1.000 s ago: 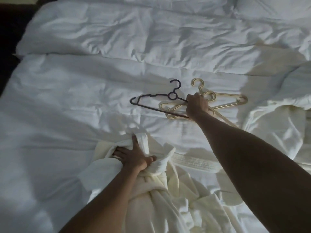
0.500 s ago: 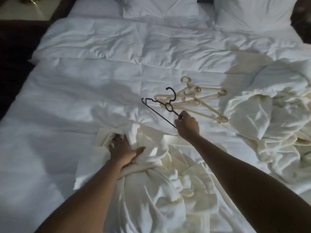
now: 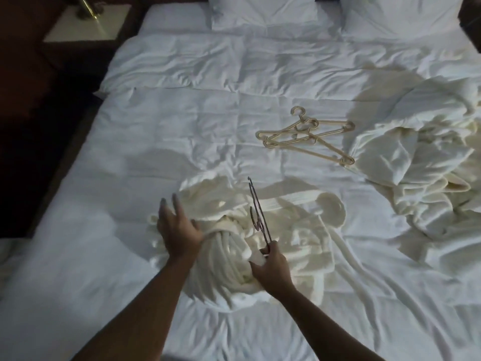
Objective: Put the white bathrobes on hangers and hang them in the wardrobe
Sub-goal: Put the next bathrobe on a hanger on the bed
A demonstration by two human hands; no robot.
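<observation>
A crumpled cream-white terry bathrobe [image 3: 263, 230] lies bunched near the foot of a wide bed covered by a creased white duvet [image 3: 182, 142]; its folds are so gathered that the collar and sleeves cannot be told apart, and a loop of its belt curls out toward the right. The left hand [image 3: 179, 229] rests on the left side of the heap with fingers spread and fairly straight; the fingertips are smeared by motion blur, so whether they press into the cloth cannot be told. The right hand [image 3: 273, 267] pinches one end of a thin dark wire-like hanger [image 3: 257, 212] between thumb and fingers. The hanger is seen nearly edge-on above the robe, so its shape reads only as two close lines with a small hook, and its held end is hidden inside the grip.

Farther up the bed, well apart from the hands, three or so beige plastic hangers [image 3: 307, 136] lie tangled over one another; their exact count is unclear. A second rumpled cream bathrobe [image 3: 421, 162] is heaped at the right, cut off by the frame edge. Two white pillows [image 3: 263, 11] at the head are cropped at the top. A pale bedside table [image 3: 86, 24] stands in dim light at the upper left.
</observation>
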